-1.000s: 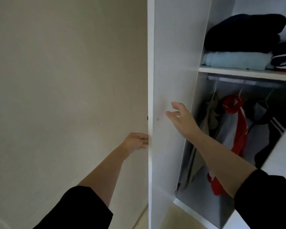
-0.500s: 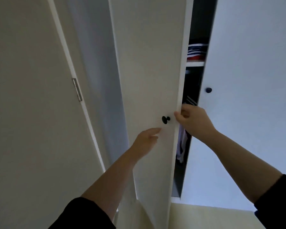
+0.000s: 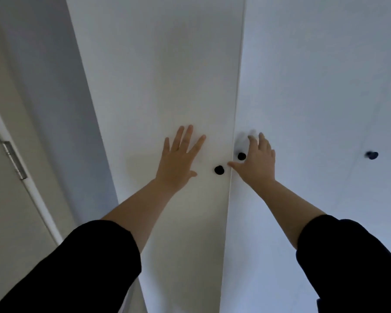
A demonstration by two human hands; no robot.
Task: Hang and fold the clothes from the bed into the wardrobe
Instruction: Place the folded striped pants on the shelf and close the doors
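The door (image 3: pixel 167 75) has been shut; left hand (image 3: pixel 178 163) is pressed flat, fingers spread; right hand (image 3: pixel 256 164), blurred, seemingly likewise.

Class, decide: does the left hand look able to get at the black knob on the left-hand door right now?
Probably yes: the left hand lies flat on that door, and the knob sits bare just beside its thumb.

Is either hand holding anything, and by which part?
Nothing is held: left hand flat on the left wardrobe door, right hand open on the right door beside its knob.
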